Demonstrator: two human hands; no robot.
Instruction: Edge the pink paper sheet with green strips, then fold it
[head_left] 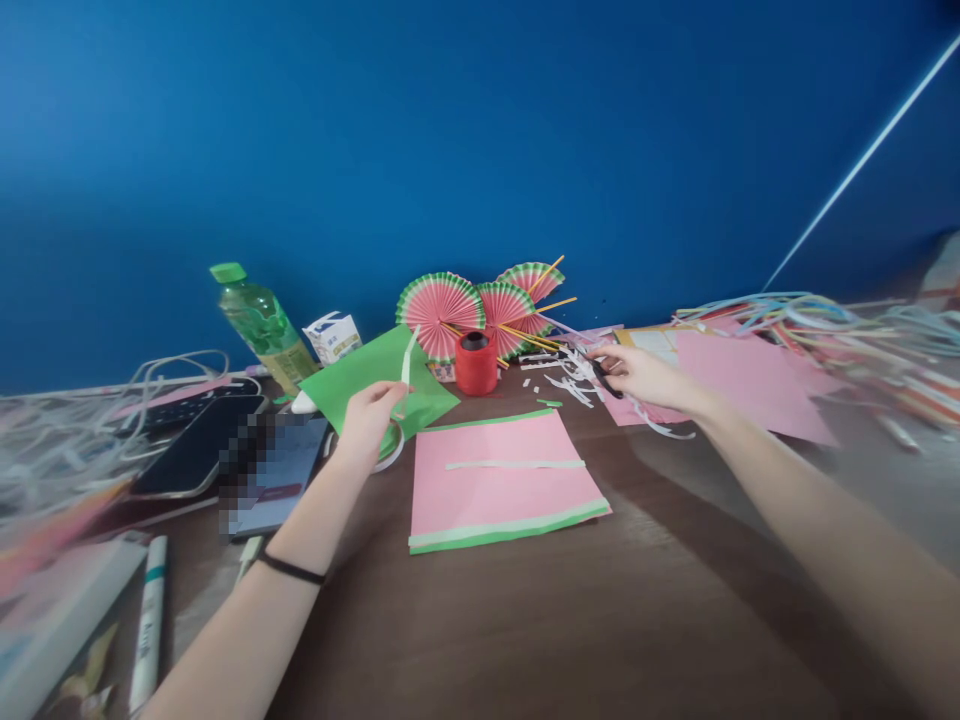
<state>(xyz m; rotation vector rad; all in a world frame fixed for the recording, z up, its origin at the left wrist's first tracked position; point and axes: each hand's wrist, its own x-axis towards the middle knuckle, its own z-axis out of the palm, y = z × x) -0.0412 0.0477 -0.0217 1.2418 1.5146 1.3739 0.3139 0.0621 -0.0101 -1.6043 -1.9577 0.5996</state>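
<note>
My left hand (373,412) pinches a narrow pale strip (409,357) that sticks up above the fingers. Just beneath that hand lies a roll of white tape (392,455), partly hidden by it, and a green sheet of paper (360,375) lies behind. My right hand (634,376) is closed on dark-handled scissors (602,378) over a heap of white paper scraps (574,380). Between the hands, flat on the table, rests a pink sheet (495,490) with green edges. One pale strip (517,465) crosses its middle, another runs along its near edge.
Behind stand pink and green pleated paper fans (441,312) with yellow sticks and a red thread spool (476,365). A green-capped bottle (262,325), phone (202,445) and marker (148,625) are at left. More pink paper (750,385) and colored strands (810,315) lie right.
</note>
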